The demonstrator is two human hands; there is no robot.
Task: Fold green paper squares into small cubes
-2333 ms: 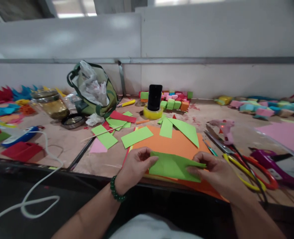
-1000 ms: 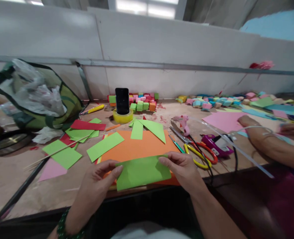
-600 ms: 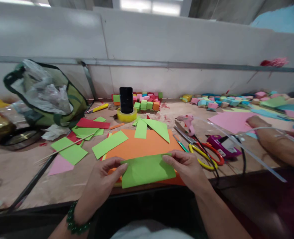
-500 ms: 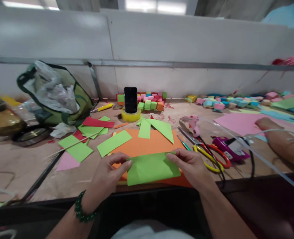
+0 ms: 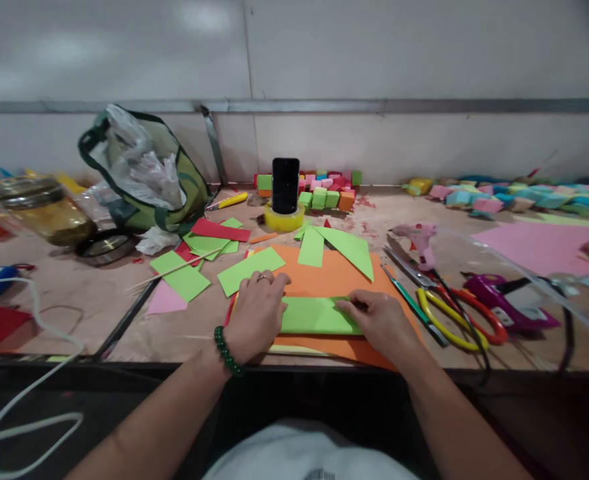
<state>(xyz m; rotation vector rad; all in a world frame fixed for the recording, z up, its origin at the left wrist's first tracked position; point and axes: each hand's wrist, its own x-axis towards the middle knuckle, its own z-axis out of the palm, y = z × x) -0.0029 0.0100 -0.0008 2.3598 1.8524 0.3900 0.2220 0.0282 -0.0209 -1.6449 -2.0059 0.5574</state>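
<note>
The green paper strip (image 5: 319,317) lay on the orange sheet (image 5: 309,273), close to the near edge of the worktop (image 5: 189,337) and about midway along it, its long sides roughly parallel to that edge. It appeared to be folded lengthwise, with a rounded near side.

Handling: the strip was judged light, moderately stiff and easily creased, with little tendency to slip. Suitable holding points were the two short ends; firm pressure at mid-length would probably have marked or buckled it.

Left hand (image 5: 259,308): palm down over the strip's left end, fingers extended toward the worktop's far edge, not gripping; the covered end was hidden. Right hand (image 5: 378,319): at the right end, fingers curled, thumb laid near the far right corner. Whether its fingertips pinched the paper or only pressed it could not be told. The hands were apart, with the middle of the strip exposed between them. Both forearms entered over the worktop's near edge and converged on the strip.
</note>
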